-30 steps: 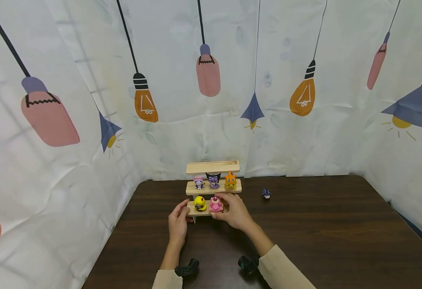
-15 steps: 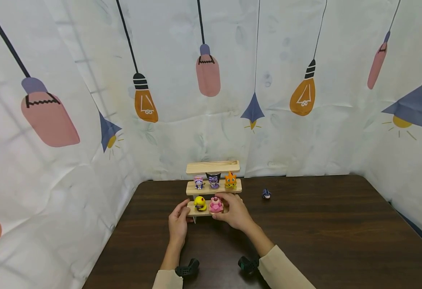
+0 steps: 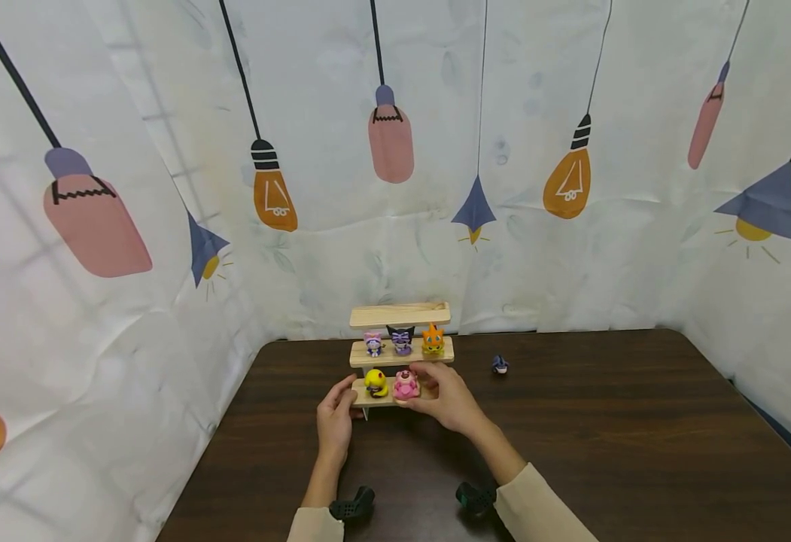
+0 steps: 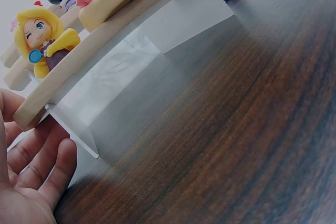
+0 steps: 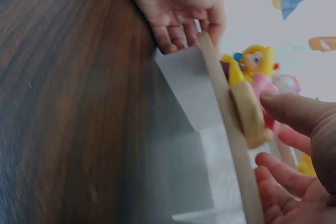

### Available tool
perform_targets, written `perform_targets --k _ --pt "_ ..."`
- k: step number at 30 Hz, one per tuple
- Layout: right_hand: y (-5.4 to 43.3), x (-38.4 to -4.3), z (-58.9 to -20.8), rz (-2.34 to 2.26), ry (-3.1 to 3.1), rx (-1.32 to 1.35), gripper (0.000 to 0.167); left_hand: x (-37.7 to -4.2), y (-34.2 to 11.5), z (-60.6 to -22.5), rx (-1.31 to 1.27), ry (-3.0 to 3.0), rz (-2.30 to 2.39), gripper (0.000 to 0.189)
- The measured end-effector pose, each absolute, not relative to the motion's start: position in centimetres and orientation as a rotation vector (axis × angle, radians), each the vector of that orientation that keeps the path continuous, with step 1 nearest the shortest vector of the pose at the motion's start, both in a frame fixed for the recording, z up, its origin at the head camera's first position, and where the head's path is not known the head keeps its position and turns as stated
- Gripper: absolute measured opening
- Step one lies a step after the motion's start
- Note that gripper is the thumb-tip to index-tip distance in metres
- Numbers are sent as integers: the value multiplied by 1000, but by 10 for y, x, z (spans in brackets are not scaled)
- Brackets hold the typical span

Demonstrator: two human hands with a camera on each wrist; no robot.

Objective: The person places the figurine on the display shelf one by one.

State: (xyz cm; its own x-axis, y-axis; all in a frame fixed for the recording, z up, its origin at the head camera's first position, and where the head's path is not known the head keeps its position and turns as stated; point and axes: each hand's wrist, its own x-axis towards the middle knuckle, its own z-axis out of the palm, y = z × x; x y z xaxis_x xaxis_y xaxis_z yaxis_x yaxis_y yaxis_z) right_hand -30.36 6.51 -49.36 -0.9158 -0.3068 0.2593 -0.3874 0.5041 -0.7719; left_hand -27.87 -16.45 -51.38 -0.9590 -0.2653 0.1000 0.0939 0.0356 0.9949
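Observation:
A three-tier wooden display shelf (image 3: 402,315) with clear supports stands at the table's back. My left hand (image 3: 335,421) grips the left end of its lowest tier, thumb above and fingers underneath. On that tier a yellow-haired figurine (image 4: 39,38) is nearest this hand. Beside it sits a pink bear figurine (image 3: 406,385) on a cream round base (image 5: 249,116). My right hand (image 3: 449,399) holds the pink bear between thumb and fingers, the thumb at its front by the base. On the middle tier stand a pink-and-purple figurine (image 3: 373,344), a black-hooded one (image 3: 402,340) and an orange one (image 3: 433,339).
A small blue donkey figurine (image 3: 500,364) lies right of the shelf on the dark wooden table (image 3: 612,436). Behind hangs a white cloth (image 3: 341,263) printed with lamps. Each wrist wears a black device (image 3: 353,504).
My right wrist and forearm have shifted slightly right, and the fingers have eased back a little at the pink bear. The left hand keeps its grip; the figurines stay in place.

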Motion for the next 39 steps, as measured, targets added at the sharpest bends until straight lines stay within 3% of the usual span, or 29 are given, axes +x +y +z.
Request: perform_targets --k 12,22,30,39 --pt "129 -310 -481 1590 -2724 912 31 -294 -170 -534 191 -2056 -2018 36" --pt "177 -319 -487 1694 -2545 451 23 -300 -171 -551 194 -2051 -1963 34" --pt "203 -326 -503 1738 -2423 71 37 -297 -169 -544 182 -2054 -1979 35" --pt "219 -333 -527 1813 -2521 -31 57 -301 -170 -550 191 -2056 -1959 34"
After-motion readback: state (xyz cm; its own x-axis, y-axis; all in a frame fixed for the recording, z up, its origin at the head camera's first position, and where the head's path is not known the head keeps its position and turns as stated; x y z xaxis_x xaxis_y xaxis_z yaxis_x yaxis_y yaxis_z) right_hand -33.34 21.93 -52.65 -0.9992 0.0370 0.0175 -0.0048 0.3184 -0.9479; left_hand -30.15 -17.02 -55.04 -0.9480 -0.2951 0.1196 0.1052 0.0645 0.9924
